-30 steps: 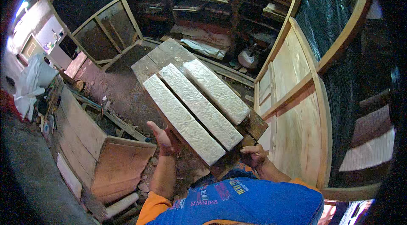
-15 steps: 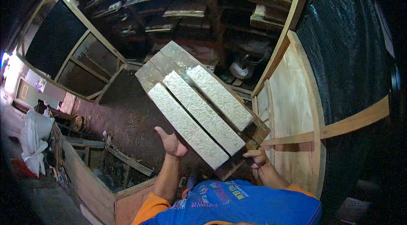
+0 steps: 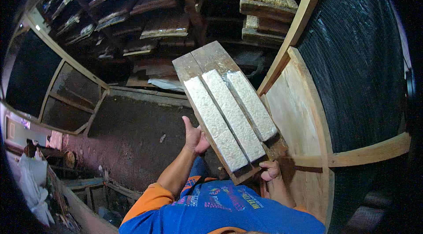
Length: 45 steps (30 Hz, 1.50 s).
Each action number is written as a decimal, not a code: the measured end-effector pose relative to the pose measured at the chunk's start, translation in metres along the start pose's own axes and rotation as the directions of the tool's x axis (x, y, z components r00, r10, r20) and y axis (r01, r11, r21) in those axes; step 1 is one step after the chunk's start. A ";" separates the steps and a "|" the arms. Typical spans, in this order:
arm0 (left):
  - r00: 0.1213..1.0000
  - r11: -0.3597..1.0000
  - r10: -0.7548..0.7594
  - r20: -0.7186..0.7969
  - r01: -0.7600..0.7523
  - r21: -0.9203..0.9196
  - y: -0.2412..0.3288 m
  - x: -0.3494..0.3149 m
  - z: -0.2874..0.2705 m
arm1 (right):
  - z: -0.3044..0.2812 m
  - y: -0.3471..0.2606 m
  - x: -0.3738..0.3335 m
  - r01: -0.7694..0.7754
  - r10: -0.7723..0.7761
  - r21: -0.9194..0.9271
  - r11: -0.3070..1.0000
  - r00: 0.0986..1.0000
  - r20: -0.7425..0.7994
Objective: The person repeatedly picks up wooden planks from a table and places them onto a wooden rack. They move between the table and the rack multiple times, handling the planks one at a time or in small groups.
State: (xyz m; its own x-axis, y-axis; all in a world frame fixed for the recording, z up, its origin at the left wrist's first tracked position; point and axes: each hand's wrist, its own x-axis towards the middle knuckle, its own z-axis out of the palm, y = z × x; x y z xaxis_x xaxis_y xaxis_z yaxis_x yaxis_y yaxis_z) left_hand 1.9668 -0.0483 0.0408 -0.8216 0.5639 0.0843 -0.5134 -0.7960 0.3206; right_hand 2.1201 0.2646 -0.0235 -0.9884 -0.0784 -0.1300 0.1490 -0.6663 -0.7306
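Note:
A wooden board point(image 3: 203, 54) of planks slants across the middle, its far end up toward the shelves. Three long white blocks with a grainy surface lie side by side on it: a left block point(image 3: 216, 123), a middle block point(image 3: 233, 115) and a right block point(image 3: 253, 106). My right hand point(image 3: 270, 171) grips the board's near end, thumb on top and fingers underneath. At the board's left edge, my left hand point(image 3: 196, 139) supports it from below, thumb stretched up and the other fingers partly hidden beneath.
Ahead stand dark shelves with several loaded boards point(image 3: 269, 9). A wooden-framed panel point(image 3: 304, 101) and dark netting point(image 3: 361, 57) close off the right side. Bare dark floor point(image 3: 128, 137) spreads to the left, with a timber frame and a white sack point(image 3: 33, 181) at the lower left.
The board and its blocks have swung to point more straight ahead, the far end moving right. My left hand has come in to the board's left edge. My view has turned right.

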 end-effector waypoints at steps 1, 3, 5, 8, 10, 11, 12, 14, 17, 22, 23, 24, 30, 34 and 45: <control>0.996 1.000 -0.025 0.089 0.025 0.004 0.010 0.003 0.000 | 0.012 0.009 0.002 0.034 -0.036 0.099 0.994 0.999 0.019; 0.997 0.997 -0.056 0.053 0.053 0.053 0.023 0.005 0.000 | 0.031 0.026 0.006 0.139 -0.145 0.180 0.974 0.989 0.022; 0.994 0.992 -0.085 0.066 0.078 0.098 0.032 0.006 0.001 | 0.044 0.043 0.005 0.201 -0.205 0.194 0.960 0.979 0.001; 0.988 0.981 -0.140 0.060 0.131 0.145 0.042 0.012 0.006 | 0.055 0.051 0.006 0.216 -0.223 0.269 0.939 0.975 -0.006; 0.981 0.970 -0.181 0.076 0.165 0.178 0.048 0.015 0.009 | 0.062 0.057 0.006 0.211 -0.211 0.291 0.933 0.977 -0.033; 0.982 0.970 -0.175 0.071 0.160 0.181 0.050 0.016 0.011 | 0.066 0.059 0.005 0.239 -0.238 0.271 0.932 0.971 -0.035; 0.982 0.967 -0.184 0.040 0.174 0.188 0.053 0.015 0.010 | 0.070 0.064 0.004 0.271 -0.269 0.266 0.925 0.962 -0.046; 0.973 0.963 -0.229 0.029 0.222 0.151 0.057 0.010 0.010 | 0.077 0.069 0.001 0.282 -0.281 0.275 0.919 0.959 -0.044; 0.970 0.949 -0.244 -0.007 0.240 0.204 0.068 0.018 0.008 | 0.087 0.076 0.008 0.271 -0.257 0.328 0.905 0.963 -0.085; 0.964 0.939 -0.266 -0.001 0.259 0.224 0.085 0.025 0.006 | 0.099 0.088 0.018 0.302 -0.300 0.329 0.895 0.952 -0.058; 0.962 0.940 -0.273 0.006 0.266 0.213 0.087 0.027 0.005 | 0.098 0.089 0.020 0.307 -0.302 0.338 0.890 0.951 -0.069; 0.954 0.940 -0.297 0.040 0.284 0.188 0.089 0.029 0.003 | 0.098 0.090 0.022 0.298 -0.292 0.338 0.893 0.954 -0.070; 0.949 0.922 -0.310 -0.063 0.316 0.224 0.091 0.047 -0.012 | 0.087 0.083 0.037 0.222 -0.232 0.370 0.902 0.973 -0.017; 0.930 0.916 -0.364 -0.052 0.367 0.160 0.108 0.045 -0.012 | 0.101 0.083 0.036 0.260 -0.233 0.319 0.911 0.965 -0.118; 0.908 0.910 -0.404 -0.108 0.411 0.054 0.134 0.070 -0.016 | 0.105 0.081 0.063 0.129 -0.101 0.406 0.905 0.991 -0.091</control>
State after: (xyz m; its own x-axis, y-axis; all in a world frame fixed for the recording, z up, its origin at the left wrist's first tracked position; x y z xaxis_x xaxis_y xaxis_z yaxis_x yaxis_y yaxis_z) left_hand 1.8363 -0.1192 0.0750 -0.5654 0.8102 -0.1546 -0.7916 -0.4803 0.3778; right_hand 2.0665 0.1280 -0.0206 -0.9916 0.0566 -0.1162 -0.0047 -0.9142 -0.4052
